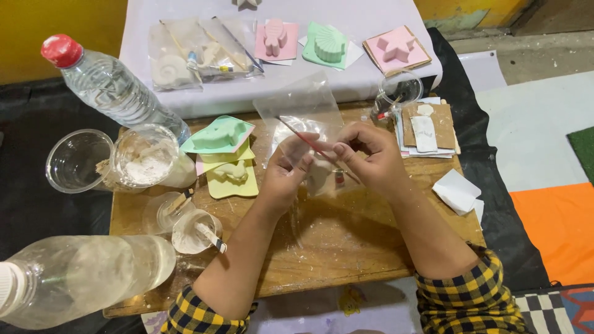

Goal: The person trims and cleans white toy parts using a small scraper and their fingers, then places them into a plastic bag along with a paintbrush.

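Nearest the camera, two checked yellow-and-black sleeves are cut off by the bottom edge, and a clear plastic bottle [80,278] lies on its side at lower left, its cap end partly out of frame. Just beyond it sit two small cups [197,232] crusted with white plaster, a stirring stick leaning in each.

Moving up the rough, plaster-speckled wooden board [322,247], both forearms angle inward and the hands meet at its middle. The left hand [286,173] is curled, fingertips pinching a clear plastic bag [303,114] that rises limp and glossy behind it. The right hand [371,158] is closed on a thin red-handled brush [303,137], fingers bunched, the stick slanting up to the left across the bag. Between the two hands there's a small pale plaster piece [320,176]; its shape is hard to make out, mostly hidden by fingers.

Left of the hands, green and yellow moulds [226,151] are stacked, beside a plastic cup of white powder [147,159] and an upright water bottle with a red cap [111,86]. Right, a pile of cardboard cards [442,120].

Farthest off, on a white cloth [371,18], pink and green moulds [328,44] shaped like a fish, shell and star, plus filled bags
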